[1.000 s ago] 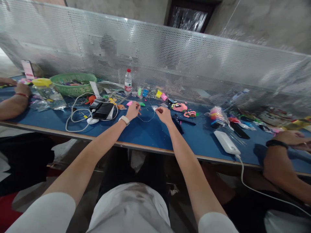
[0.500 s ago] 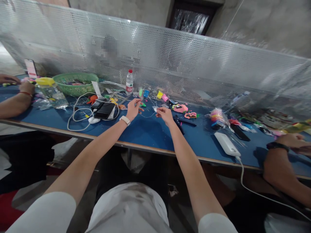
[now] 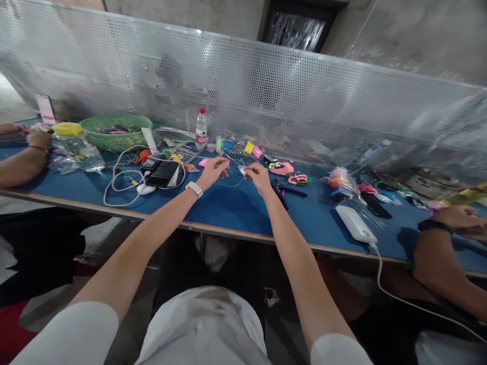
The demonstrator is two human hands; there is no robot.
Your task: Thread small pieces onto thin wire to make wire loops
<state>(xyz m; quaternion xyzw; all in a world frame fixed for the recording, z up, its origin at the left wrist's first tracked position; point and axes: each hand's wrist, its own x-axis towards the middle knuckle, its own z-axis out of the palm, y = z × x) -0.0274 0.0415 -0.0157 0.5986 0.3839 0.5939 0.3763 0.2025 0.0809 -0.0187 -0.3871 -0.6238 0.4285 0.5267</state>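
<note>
My right hand (image 3: pixel 257 178) pinches a small white piece (image 3: pixel 242 171) between thumb and fingertips, just above the blue table. Thin wires stick up from that piece, and one thin pale wire (image 3: pixel 231 186) curves below it toward the other side. To the left, my left hand (image 3: pixel 213 173) is curled with thumb and fingers bent inward, close to the piece but apart from my right hand. What its fingertips hold is too small to make out. Black-handled pliers (image 3: pixel 281 195) lie beside my right wrist. Pink clay-like figures (image 3: pixel 282 168) sit just behind them.
Left of my arm lie a black device (image 3: pixel 163 173) and a white cable (image 3: pixel 124 204). Farther back stand a green basket (image 3: pixel 146 134), a yellow-lidded jar (image 3: pixel 85 149) and a water bottle (image 3: pixel 201 129). A white power bank (image 3: pixel 353 223) lies right. Co-workers' arms rest at both ends.
My left hand has shifted slightly right, closer to my right hand. A pink piece behind its wrist now shows. The right hand stays nearly still with the white piece.
</note>
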